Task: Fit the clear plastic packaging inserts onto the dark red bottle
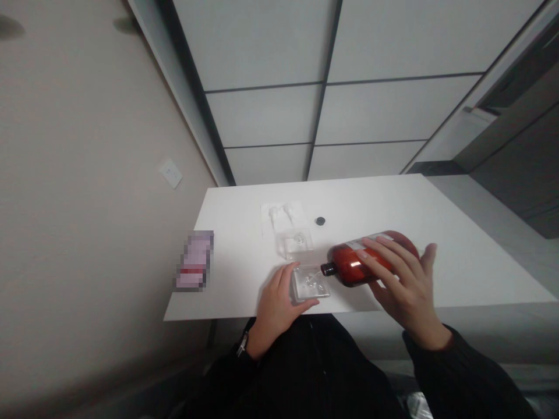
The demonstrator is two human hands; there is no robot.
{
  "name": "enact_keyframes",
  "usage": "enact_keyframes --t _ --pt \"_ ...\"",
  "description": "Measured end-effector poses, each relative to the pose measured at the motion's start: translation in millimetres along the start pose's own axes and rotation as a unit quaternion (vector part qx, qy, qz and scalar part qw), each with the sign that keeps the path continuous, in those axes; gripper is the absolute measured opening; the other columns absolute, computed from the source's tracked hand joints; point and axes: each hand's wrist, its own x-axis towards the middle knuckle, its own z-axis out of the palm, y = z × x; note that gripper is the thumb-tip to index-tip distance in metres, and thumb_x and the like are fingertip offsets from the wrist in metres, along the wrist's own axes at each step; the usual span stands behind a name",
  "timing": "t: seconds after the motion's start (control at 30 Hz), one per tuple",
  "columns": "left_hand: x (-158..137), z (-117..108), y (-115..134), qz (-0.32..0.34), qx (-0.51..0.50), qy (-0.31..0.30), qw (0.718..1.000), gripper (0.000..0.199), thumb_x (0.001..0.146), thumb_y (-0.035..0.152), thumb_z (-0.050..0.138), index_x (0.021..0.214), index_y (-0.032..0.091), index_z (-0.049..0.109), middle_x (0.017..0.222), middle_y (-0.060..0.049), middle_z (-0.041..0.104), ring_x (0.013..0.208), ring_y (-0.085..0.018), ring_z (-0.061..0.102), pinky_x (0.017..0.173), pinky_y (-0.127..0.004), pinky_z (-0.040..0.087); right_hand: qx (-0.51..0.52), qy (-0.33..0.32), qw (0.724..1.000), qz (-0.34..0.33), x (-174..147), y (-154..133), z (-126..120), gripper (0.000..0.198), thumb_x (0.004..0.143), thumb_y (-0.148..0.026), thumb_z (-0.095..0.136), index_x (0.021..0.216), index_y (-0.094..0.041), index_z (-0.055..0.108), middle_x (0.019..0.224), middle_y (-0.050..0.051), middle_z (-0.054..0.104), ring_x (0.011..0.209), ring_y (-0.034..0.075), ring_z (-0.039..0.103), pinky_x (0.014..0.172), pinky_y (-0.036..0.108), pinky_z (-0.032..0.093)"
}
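My right hand point(406, 285) is wrapped around a large reddish-brown bottle point(345, 265) with a pale label, tipped almost onto its side. Its uncapped black-looking neck points left, over the edge of a small clear square container point(301, 292). A thin clear streak, seemingly liquid, runs from the mouth into the container. My left hand point(278, 298) grips that container at its left side, thumb along the near edge and fingers at the far edge. Just behind lies a clear square lid-like piece point(290, 249) with a round fitting. A dark round cap point(320, 221) rests farther back.
Two small translucent nozzle-like pieces point(286, 214) lie on a clear sheet or bag at the back of the white table point(236, 233). A blurred-out pink-purple item point(196, 256) is at the table's left edge. A wall socket point(170, 173) is on the left wall.
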Motion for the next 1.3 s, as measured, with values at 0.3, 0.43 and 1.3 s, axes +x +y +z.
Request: enact_keyframes --t 0.3,0.43,1.3 --pt "0.6 -1.4 2.6 -0.004 0.005 -0.001 1.000 0.083 0.079 0.046 0.094 0.146 0.023 0.051 0.140 -0.013 0.066 0.128 -0.034 0.066 0.110 -0.052 0.056 0.010 -0.007 1.000 0.003 -3.1 0.1 1.6 0.081 0.097 -0.005 0.067 0.166 -0.035 0.037 0.138 0.008 0.074 0.132 0.026 0.066 0.134 0.061 0.007" --pt "0.6 -1.7 2.9 -0.003 0.004 0.001 1.000 0.083 0.079 0.046 0.094 0.146 0.024 0.051 0.139 -0.012 0.067 0.128 -0.034 0.066 0.109 -0.051 0.056 0.008 -0.003 1.000 0.001 -3.2 -0.1 2.1 0.080 0.096 -0.004 0.068 0.165 -0.034 0.039 0.137 0.009 0.074 0.132 0.026 0.066 0.134 0.061 0.008" --pt "0.4 -2.0 2.9 -0.009 -0.001 -0.009 1.000 0.082 0.080 0.044 0.093 0.147 0.025 0.049 0.143 -0.013 0.064 0.132 -0.034 0.063 0.113 -0.053 0.053 -0.006 -0.015 1.000 0.001 -2.6 0.9 -1.2 0.084 0.094 0.001 0.068 0.164 -0.035 0.039 0.140 0.007 0.074 0.129 0.027 0.069 0.133 0.066 0.011"
